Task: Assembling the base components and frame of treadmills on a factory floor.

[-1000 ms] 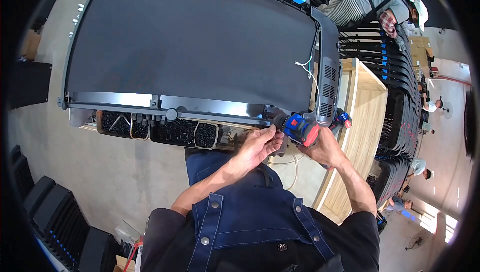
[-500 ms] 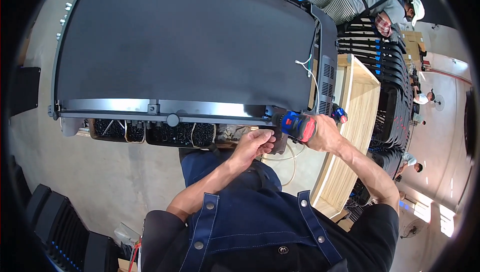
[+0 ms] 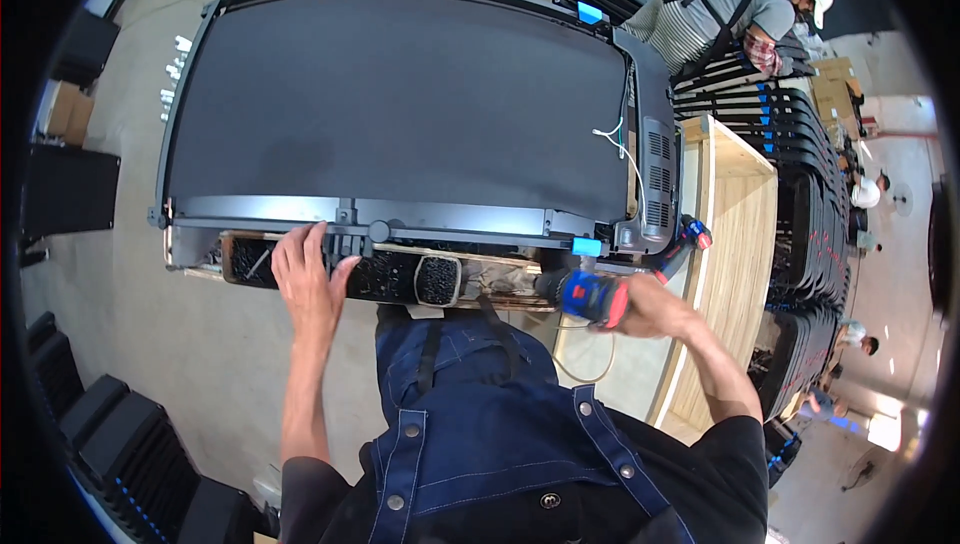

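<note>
In front of me lies a treadmill (image 3: 400, 104) with a wide black belt and a silver side rail (image 3: 450, 217). My left hand (image 3: 308, 269) is at the near edge of this rail, thumb apart from the fingers, next to small black brackets; I see nothing held in it. Partly behind that hand, below the rail, are black bins of dark screws (image 3: 385, 276). My right hand (image 3: 648, 309) grips a blue and red cordless drill (image 3: 592, 299), whose nose points left, below the rail's right end. A blue tab (image 3: 587, 247) shows just above the drill.
A second cordless driver (image 3: 690, 236) rests by the treadmill's vented motor cover (image 3: 657, 169). At right stands an open wooden crate (image 3: 735, 214), with stacked black frames (image 3: 815, 204) beyond. A co-worker (image 3: 730, 14) bends at the far right. Black panels (image 3: 130, 444) stand at lower left.
My left hand has moved left from beside the drill to the rail above the bins. The drill has come down and away from the rail's right end, where a blue tab now shows.
</note>
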Demonstrator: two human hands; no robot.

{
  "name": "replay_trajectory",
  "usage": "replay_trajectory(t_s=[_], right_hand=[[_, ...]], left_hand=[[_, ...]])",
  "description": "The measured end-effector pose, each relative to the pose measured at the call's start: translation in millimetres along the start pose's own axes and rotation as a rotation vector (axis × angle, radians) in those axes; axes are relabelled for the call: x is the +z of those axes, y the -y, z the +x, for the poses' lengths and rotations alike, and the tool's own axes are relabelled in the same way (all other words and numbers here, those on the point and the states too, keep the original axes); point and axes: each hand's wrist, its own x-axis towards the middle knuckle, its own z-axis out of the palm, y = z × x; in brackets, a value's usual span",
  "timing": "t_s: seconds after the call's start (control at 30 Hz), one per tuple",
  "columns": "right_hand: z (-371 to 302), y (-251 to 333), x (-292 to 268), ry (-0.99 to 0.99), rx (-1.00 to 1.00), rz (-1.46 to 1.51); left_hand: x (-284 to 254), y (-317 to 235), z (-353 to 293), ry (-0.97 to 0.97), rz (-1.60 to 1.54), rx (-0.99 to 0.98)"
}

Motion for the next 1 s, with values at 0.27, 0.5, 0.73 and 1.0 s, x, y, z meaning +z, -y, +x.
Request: replay_trajectory(t_s=[0.27, 0.5, 0.73, 1.0], right_hand=[[125.5, -42.9, 239.0, -0.065, 0.345, 0.1], [231.9, -86.5, 357.3, -0.298, 0.707, 0.162], [275.3, -9.4, 307.9, -0.32, 0.491, 0.197], [369.2, 54.5, 225.9, -0.135, -0.112, 1.9]], left_hand=[[30.5, 85.4, 26.4, 0.282, 0.083, 0.439], [37.7, 102.5, 53.4, 0.281, 0.105, 0.702], [31.3, 105.3, 49.0, 0.264, 0.147, 0.673], [12.6, 84.1, 61.7, 0.256, 0.175, 0.68]])
